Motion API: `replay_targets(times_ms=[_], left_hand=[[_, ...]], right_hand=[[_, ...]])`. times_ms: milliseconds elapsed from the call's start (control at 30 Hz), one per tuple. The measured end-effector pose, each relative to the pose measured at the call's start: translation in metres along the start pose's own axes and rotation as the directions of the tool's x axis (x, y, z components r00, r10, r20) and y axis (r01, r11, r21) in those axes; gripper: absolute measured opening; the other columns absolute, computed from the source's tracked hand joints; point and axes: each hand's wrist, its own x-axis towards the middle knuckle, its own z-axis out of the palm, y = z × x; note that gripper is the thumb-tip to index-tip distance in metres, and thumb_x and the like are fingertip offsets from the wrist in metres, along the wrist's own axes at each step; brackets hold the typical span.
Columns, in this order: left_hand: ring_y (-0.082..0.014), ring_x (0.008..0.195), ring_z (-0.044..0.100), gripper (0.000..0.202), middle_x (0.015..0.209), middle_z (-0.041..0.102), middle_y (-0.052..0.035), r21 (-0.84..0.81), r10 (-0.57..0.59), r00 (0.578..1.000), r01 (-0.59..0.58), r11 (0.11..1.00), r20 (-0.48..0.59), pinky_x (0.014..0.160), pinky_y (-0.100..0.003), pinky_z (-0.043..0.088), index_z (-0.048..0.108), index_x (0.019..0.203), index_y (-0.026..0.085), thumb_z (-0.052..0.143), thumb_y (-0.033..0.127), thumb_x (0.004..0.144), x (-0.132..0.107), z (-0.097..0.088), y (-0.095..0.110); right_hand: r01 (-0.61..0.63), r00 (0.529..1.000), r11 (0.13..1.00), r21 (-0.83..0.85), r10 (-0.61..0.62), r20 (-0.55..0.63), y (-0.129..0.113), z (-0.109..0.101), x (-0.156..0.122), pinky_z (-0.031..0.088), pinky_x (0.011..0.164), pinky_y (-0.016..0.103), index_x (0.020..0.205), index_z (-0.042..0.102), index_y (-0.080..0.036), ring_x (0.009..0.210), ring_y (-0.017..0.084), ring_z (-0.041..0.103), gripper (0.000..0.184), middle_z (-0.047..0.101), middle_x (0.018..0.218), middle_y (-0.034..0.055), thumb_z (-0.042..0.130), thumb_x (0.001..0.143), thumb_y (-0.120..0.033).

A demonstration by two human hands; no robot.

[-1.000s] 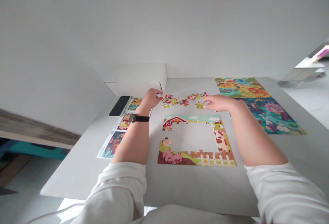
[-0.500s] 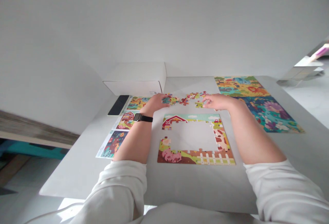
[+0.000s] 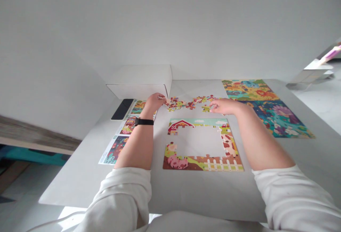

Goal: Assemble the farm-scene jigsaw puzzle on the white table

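Note:
A farm jigsaw puzzle (image 3: 202, 161) lies in front of me on the white table (image 3: 80, 175), its border joined and its middle bare. Beyond it sits a heap of loose puzzle pieces (image 3: 186, 103). My left hand (image 3: 154, 101), with a black watch on the wrist, rests at the heap's left end with fingers curled in a pinch at a piece. My right hand (image 3: 225, 106) lies at the heap's right end, fingers bent down onto a small green piece (image 3: 205, 109).
A white box (image 3: 141, 79) stands at the back by the wall. A dark phone (image 3: 123, 108) and a strip of picture cards (image 3: 119, 143) lie at the left. Two finished colourful puzzles (image 3: 266, 108) lie at the right.
My left hand slid right into the heap half a second ago, then drew back to the heap's left end. My right hand stayed almost still.

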Motion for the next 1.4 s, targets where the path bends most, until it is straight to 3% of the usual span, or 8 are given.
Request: replay_targets(times_ms=[100,200,300,467,600,767,1067,1400], left_hand=[[-0.0236,0.100,0.074,0.028,0.109,0.082,-0.0103,0.112,0.039,0.999,-0.038,0.993,-0.006,0.087,-0.032,0.054,0.077,0.112,0.019,0.063,0.035,0.093,-0.002,0.006,0.003],[-0.0252,0.114,0.070,0.026,0.122,0.078,-0.0112,0.217,0.154,0.980,-0.124,0.968,-0.126,0.099,-0.033,0.052,0.077,0.112,0.020,0.062,0.030,0.093,-0.008,0.007,0.010],[-0.0236,0.111,0.070,0.028,0.124,0.076,-0.0102,0.217,0.260,0.951,-0.221,0.951,-0.169,0.099,-0.032,0.051,0.076,0.116,0.020,0.061,0.028,0.094,-0.015,0.006,0.021],[-0.0241,0.110,0.072,0.034,0.121,0.079,-0.0085,0.250,0.305,0.952,-0.286,0.925,-0.041,0.098,-0.032,0.052,0.073,0.125,0.022,0.061,0.030,0.095,-0.010,0.014,0.038],[-0.0292,0.123,0.069,0.045,0.130,0.076,-0.0111,0.439,0.245,0.965,-0.263,0.859,0.098,0.099,-0.033,0.053,0.071,0.135,0.024,0.067,0.030,0.090,0.013,0.025,0.047],[-0.0317,0.120,0.071,0.053,0.126,0.078,-0.0139,0.568,0.190,0.957,-0.282,0.773,0.218,0.097,-0.035,0.055,0.072,0.134,0.024,0.073,0.025,0.081,0.041,0.030,0.051],[-0.0297,0.115,0.073,0.051,0.114,0.081,-0.0127,0.563,0.205,0.954,-0.295,0.772,0.219,0.100,-0.033,0.055,0.078,0.123,0.024,0.080,0.030,0.072,0.055,0.038,0.047],[-0.0364,0.111,0.074,0.031,0.103,0.080,-0.0215,0.632,0.140,0.924,-0.348,0.692,0.356,0.094,-0.037,0.056,0.084,0.099,0.015,0.075,0.018,0.069,0.057,0.035,0.063]], right_hand=[[-0.002,1.000,1.000,0.016,0.002,0.001,0.003,0.001,0.002,0.052,0.066,0.026,0.136,0.070,-0.028,0.077,0.018,0.074,0.044,0.076,0.132,0.0072,0.067,0.096,-0.047],[-0.019,1.000,0.999,0.043,0.019,0.016,0.006,0.000,0.003,0.051,0.060,0.026,0.140,0.067,-0.030,0.070,0.017,0.072,0.050,0.079,0.126,0.0060,0.068,0.095,-0.053],[-0.050,0.999,0.995,0.088,0.049,0.021,0.009,-0.003,0.003,0.052,0.060,0.027,0.146,0.063,-0.031,0.068,0.017,0.072,0.056,0.079,0.125,0.0067,0.068,0.095,-0.055],[-0.026,0.999,0.984,0.174,0.030,-0.017,0.013,-0.009,0.002,0.055,0.064,0.026,0.149,0.060,-0.030,0.082,0.020,0.075,0.057,0.074,0.137,0.0106,0.068,0.097,-0.050],[-0.031,0.999,0.976,0.216,0.035,-0.017,0.014,-0.013,-0.002,0.056,0.066,0.026,0.148,0.061,-0.030,0.091,0.021,0.075,0.056,0.071,0.142,0.0114,0.069,0.096,-0.051],[-0.024,0.999,0.970,0.241,0.032,-0.026,0.010,-0.020,-0.010,0.056,0.068,0.027,0.145,0.062,-0.027,0.089,0.020,0.075,0.050,0.070,0.142,0.0114,0.068,0.099,-0.044],[0.037,0.996,0.986,0.162,-0.023,-0.083,0.007,-0.028,-0.016,0.055,0.075,0.027,0.138,0.067,-0.030,0.095,0.022,0.076,0.042,0.076,0.133,0.0070,0.068,0.099,-0.044],[0.056,0.993,0.985,0.161,-0.038,-0.110,0.006,-0.031,-0.023,0.057,0.083,0.030,0.140,0.066,-0.031,0.094,0.023,0.076,0.047,0.075,0.135,0.0075,0.069,0.098,-0.050]])
